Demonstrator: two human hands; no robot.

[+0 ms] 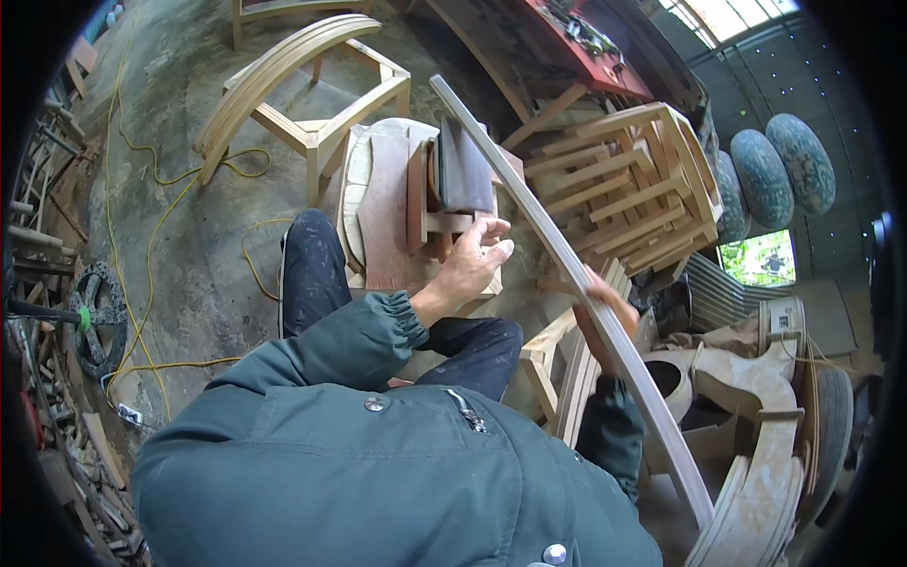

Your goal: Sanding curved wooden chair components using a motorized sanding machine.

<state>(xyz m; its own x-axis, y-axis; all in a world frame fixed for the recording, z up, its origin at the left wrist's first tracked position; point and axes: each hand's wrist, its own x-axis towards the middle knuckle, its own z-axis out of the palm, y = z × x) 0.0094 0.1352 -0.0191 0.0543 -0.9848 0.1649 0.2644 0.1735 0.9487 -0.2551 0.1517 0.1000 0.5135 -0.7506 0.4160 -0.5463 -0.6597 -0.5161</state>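
Note:
My right hand (pixel 609 317) is closed around a long, narrow wooden strip (pixel 543 220), which slants from the upper middle down to the lower right. My left hand (pixel 472 260) is empty, its fingers loosely bent and apart. It hovers beside a small wooden stand (pixel 416 203) with a smooth grey flat piece (pixel 463 170) set upright between brown boards. A worn reddish-brown board (pixel 385 213) lies left of that stand, over a pale cushion-like pad (pixel 355 189). The far end of the strip passes just right of the grey piece.
A curved wooden chair frame (pixel 321 132) stands ahead on the concrete floor. Stacked slatted frames (pixel 633 180) are at the right, with carved pale wood parts (pixel 765 387) nearer. A yellow cord (pixel 151 274) snakes across the left floor by a black wheel (pixel 98 307). Scrap wood lines the left edge.

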